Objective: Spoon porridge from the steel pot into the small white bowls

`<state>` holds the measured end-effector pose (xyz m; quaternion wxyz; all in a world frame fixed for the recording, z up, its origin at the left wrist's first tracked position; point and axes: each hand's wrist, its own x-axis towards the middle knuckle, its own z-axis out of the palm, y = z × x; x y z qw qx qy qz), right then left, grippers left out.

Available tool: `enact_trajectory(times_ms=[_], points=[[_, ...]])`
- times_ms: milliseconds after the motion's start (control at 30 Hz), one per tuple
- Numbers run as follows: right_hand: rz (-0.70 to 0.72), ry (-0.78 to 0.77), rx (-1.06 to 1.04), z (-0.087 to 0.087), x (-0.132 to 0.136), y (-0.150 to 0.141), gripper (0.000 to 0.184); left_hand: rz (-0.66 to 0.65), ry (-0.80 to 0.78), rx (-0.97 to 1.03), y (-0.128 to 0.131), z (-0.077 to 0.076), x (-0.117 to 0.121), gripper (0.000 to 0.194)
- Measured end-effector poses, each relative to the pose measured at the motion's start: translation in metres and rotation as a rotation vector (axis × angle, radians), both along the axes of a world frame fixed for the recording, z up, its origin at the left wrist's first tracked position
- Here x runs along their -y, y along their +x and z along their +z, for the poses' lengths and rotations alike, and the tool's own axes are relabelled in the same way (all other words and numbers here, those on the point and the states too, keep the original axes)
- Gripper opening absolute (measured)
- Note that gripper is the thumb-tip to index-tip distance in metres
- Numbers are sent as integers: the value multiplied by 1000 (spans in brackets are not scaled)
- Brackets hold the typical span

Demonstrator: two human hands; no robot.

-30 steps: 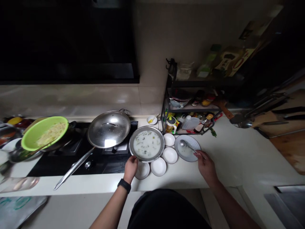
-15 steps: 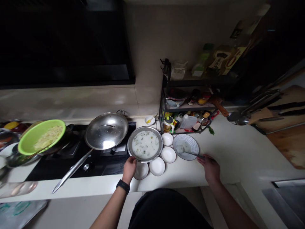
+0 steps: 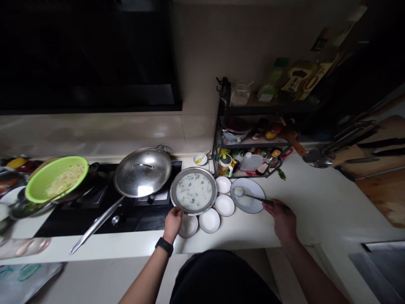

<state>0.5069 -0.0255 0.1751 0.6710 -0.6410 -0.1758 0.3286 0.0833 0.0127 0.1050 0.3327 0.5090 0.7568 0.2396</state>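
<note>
My left hand (image 3: 173, 223) pinches the near rim of a metal basin (image 3: 173, 202) holding white, milky liquid with green bits. In my right hand (image 3: 283, 221) is the dark handle of a ladle (image 3: 253, 197). Its bowl rests inside a striped grey-and-white bowl (image 3: 257, 207), where some whitish liquid lies. Between the basin and the striped bowl are several small white bowls, among them one at the front (image 3: 209, 220) and one nearer the striped bowl (image 3: 225, 205).
A lidded wok (image 3: 142, 173) with a long handle sits on the black stove (image 3: 126, 219) at left. Farther left is a green colander-like bowl (image 3: 57, 162) of pale shreds. A spice rack (image 3: 249, 143) stands behind. A small dish (image 3: 200, 159) with a spoon is near the wall.
My right hand and the ladle's handle have shifted slightly right, and the ladle's bowl has moved toward the far left side of the striped bowl. My left hand stays on the basin rim.
</note>
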Motion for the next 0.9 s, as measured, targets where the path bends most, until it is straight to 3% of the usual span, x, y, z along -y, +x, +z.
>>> enact_trajectory(times_ms=[233,467,567,667,767,833,900], points=[[98,23,-45,23,-29,-39,48,2,-12,71,2,1,0,19],[330,-79,-3,4,-63,-103,43,-7,-5,71,2,2,0,18],[524,-59,236,-1,-66,-128,37,-2,-17,59,2,2,-1,17],[843,123,726,3,-56,-143,28,-1,-30,70,2,1,-1,17],[1149,270,1143,10,-41,-148,33,2,-38,75,2,2,-1,17],[1221,284,1248,13,-33,-146,38,9,-40,73,3,2,-1,18],[1150,273,1212,15,-28,-138,37,11,-36,75,3,3,-1,19]])
